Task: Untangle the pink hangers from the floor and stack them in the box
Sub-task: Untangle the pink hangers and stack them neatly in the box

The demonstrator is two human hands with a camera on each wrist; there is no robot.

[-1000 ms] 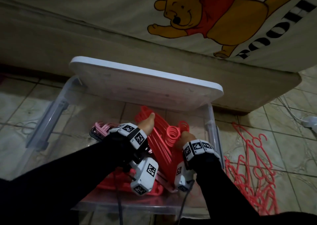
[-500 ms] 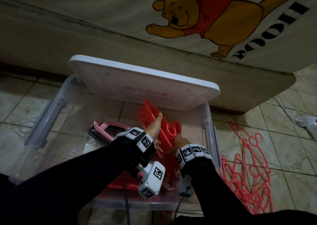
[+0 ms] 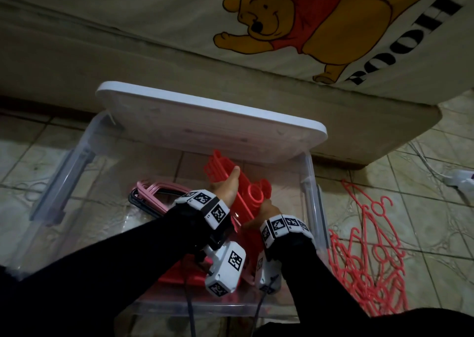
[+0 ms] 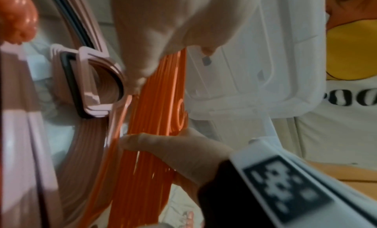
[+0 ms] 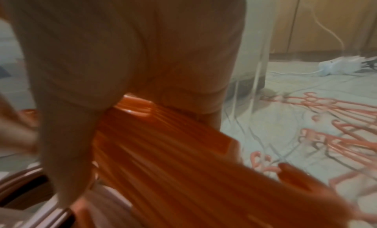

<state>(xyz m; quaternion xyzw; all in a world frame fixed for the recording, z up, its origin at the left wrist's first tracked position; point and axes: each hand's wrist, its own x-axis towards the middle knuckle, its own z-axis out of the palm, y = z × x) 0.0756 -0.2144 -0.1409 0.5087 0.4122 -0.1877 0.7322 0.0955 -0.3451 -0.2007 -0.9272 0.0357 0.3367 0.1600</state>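
Both hands are inside a clear plastic box (image 3: pixel 313 208) and grip one bundle of coral-pink hangers (image 3: pixel 247 198) that stands on edge, hooks up. My left hand (image 3: pixel 227 186) holds the bundle's far end, with the thumb across it in the left wrist view (image 4: pixel 142 79). My right hand (image 3: pixel 268 208) grips it just below the hooks, fingers wrapped round the bundle (image 5: pixel 163 150). More coral hangers (image 3: pixel 179 277) lie on the box floor under my arms. On the floor to the right of the box is a tangle of pink hangers (image 3: pixel 366 264).
The box's white lid (image 3: pixel 205 121) leans over its far side against a bed with a cartoon-bear sheet (image 3: pixel 295 23). A stack of pale pink and dark hangers (image 3: pixel 154 195) lies in the box's left part. A white plug and cable (image 3: pixel 459 180) lie far right on the tiled floor.
My hands have drawn closer together on the bundle, the right one moving left. The left arm has shifted right and uncovered more of the pale pink stack.
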